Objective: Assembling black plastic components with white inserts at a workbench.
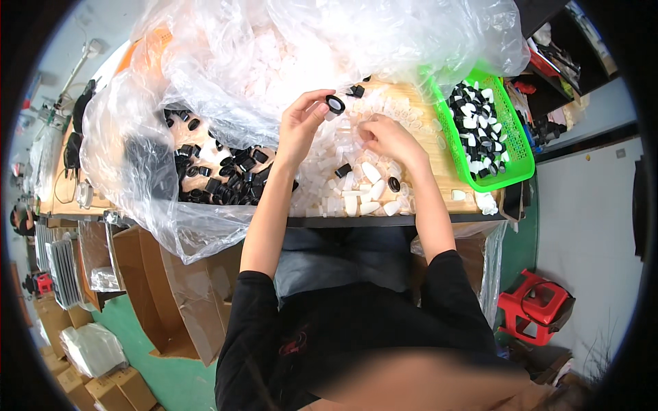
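Note:
Between the thumb and forefinger of my left hand [301, 127] is a round black cap [335, 105] with a pale inside, raised above the wooden tabletop. My right hand [394, 140] is close by, its fingers curled together over small translucent plastic pieces [329, 154]; whatever they pinch cannot be made out. Below the hands, white oval caps [371, 172] lie among these pieces near the table edge. A loose black cap [343, 170] and a black ring-shaped cap [393, 184] rest among them. Left of my left forearm spreads a heap of black caps [236, 171].
A green basket [519, 161] with black and white caps stands at the right. Clear plastic sheeting [240, 41] drapes the table's back and left, over more translucent pieces. Cardboard boxes [199, 294] stand below the left edge; a red stool [537, 301] is at lower right.

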The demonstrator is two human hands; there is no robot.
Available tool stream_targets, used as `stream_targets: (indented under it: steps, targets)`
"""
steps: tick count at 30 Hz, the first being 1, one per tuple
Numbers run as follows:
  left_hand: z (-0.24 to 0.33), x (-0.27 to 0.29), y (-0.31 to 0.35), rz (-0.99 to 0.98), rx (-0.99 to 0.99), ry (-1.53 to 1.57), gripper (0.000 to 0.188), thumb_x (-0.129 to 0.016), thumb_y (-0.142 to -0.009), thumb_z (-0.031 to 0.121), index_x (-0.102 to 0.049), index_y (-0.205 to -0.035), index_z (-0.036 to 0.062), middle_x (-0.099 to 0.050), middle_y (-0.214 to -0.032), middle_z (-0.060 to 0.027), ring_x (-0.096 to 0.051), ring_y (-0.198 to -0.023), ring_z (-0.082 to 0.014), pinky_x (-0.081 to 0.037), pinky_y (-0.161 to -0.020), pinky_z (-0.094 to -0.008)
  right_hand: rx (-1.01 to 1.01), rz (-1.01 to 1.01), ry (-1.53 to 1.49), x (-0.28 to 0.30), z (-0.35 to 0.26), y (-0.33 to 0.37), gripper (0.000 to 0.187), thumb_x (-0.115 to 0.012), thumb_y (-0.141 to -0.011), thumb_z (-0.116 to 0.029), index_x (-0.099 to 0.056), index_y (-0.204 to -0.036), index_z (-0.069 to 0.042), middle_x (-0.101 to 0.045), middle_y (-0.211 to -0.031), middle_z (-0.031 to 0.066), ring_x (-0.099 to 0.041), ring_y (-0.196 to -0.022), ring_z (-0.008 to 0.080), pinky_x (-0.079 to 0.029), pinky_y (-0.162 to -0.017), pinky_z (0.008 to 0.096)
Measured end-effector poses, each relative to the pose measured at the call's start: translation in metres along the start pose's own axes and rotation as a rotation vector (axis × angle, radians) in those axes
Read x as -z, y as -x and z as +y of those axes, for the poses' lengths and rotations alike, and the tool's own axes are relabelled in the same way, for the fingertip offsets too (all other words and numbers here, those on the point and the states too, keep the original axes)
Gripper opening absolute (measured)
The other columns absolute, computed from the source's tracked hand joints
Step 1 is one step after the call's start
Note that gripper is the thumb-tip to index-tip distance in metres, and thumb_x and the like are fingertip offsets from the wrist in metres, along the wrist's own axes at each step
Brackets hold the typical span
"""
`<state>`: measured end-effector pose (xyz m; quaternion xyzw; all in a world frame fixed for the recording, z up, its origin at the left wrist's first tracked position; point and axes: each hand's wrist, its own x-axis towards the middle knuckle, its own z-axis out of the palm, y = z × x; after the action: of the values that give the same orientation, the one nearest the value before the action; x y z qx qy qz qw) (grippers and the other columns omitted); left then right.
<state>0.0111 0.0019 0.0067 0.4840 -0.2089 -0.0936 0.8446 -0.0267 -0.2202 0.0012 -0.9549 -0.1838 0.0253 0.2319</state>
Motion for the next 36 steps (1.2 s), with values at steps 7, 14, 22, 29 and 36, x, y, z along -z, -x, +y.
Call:
stream_targets:
  steps: [7, 14, 22, 29, 36]
  targets:
    - [0.0, 0.0, 0.0, -0.005, -0.016, -0.129, 0.023, -0.06, -0.092, -0.001, -0.063, -0.115, -0.0011, -0.064, -0.107, -0.0042, -0.061, -0.1, -0.0113, -0.048, -0.087, -0.0221, -0.075, 0.288, -0.13, 0.021, -0.014, -0.007, 0.015, -0.067, -0.08, -0.002, -0.064, -0.095, -0.002, -0.064, -0.087, 0.0118, -0.065, -0.077, 0.0262, -0.052, -0.071, 0.0334]
    - [-0.002, -0.009, -0.001, -0.038, -0.094, -0.249, 0.023, -0.062, -0.089, -0.005, -0.065, -0.112, -0.004, -0.064, -0.109, -0.0077, -0.062, -0.101, -0.0156, -0.049, -0.094, -0.0275, 0.19, 0.607, -0.678, 0.027, -0.036, 0.0, 0.017, -0.062, -0.088, 0.002, -0.066, -0.104, 0.0, -0.068, -0.093, 0.0059, -0.066, -0.085, 0.0123, -0.052, -0.074, 0.0246]
    - [-0.004, -0.008, -0.002, -0.077, -0.207, -0.455, 0.022, -0.062, -0.089, -0.006, -0.065, -0.11, -0.0046, -0.062, -0.109, -0.01, -0.06, -0.101, -0.0152, -0.05, -0.089, -0.0263, 0.286, 0.671, -0.332, 0.025, -0.044, 0.0, 0.016, -0.067, -0.08, 0.004, -0.069, -0.094, -0.004, -0.065, -0.091, 0.0065, -0.066, -0.075, 0.0203, -0.054, -0.066, 0.0308]
    - [-0.002, -0.01, -0.001, -0.085, -0.229, -0.512, 0.022, -0.062, -0.088, -0.007, -0.066, -0.11, -0.0037, -0.062, -0.109, -0.01, -0.06, -0.099, -0.0149, -0.049, -0.086, -0.0254, 0.359, 0.718, -0.202, 0.025, -0.044, -0.002, 0.018, -0.068, -0.078, 0.005, -0.067, -0.094, -0.004, -0.063, -0.091, 0.0068, -0.063, -0.081, 0.0245, -0.054, -0.069, 0.0333]
    - [-0.002, -0.012, 0.0, -0.095, -0.233, -0.505, 0.023, -0.062, -0.087, -0.008, -0.065, -0.11, -0.0046, -0.062, -0.109, -0.011, -0.061, -0.101, -0.0166, -0.05, -0.089, -0.0272, 0.405, 0.732, -0.151, 0.02, -0.042, -0.006, 0.015, -0.07, -0.08, 0.001, -0.068, -0.094, -0.005, -0.065, -0.099, 0.0072, -0.065, -0.084, 0.0224, -0.053, -0.069, 0.0305]
